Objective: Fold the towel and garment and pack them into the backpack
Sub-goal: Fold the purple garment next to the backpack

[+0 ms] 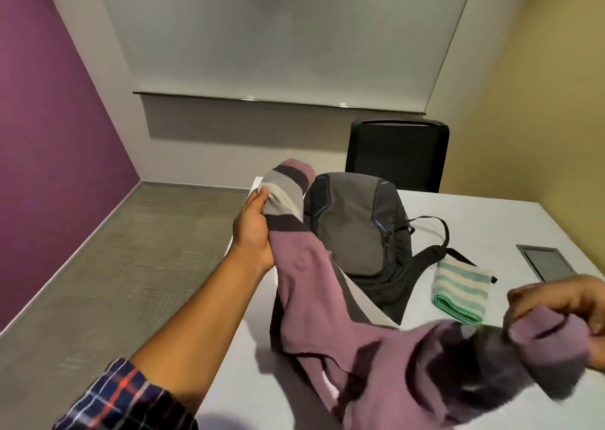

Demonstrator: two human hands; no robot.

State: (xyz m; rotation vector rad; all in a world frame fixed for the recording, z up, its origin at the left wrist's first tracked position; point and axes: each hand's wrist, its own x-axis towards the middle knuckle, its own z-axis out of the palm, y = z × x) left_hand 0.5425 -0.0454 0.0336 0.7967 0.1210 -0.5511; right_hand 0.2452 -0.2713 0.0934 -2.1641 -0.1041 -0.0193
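A mauve garment (353, 347) with grey and dark stripes hangs stretched between my two hands above the white table (491, 220). My left hand (253, 230) grips one striped end, raised at the table's left edge beside the backpack. My right hand (569, 311), blurred at the lower right, is closed on the other end. The grey-black backpack (353, 230) lies on the table behind the garment, its straps trailing right. A folded towel (460, 289) with green and white stripes rests on the table just right of the backpack.
A black chair (397, 154) stands behind the table's far edge. A dark recessed panel (545, 262) sits in the tabletop at the right. Grey carpet lies left of the table, with a purple wall beyond and a whiteboard on the back wall.
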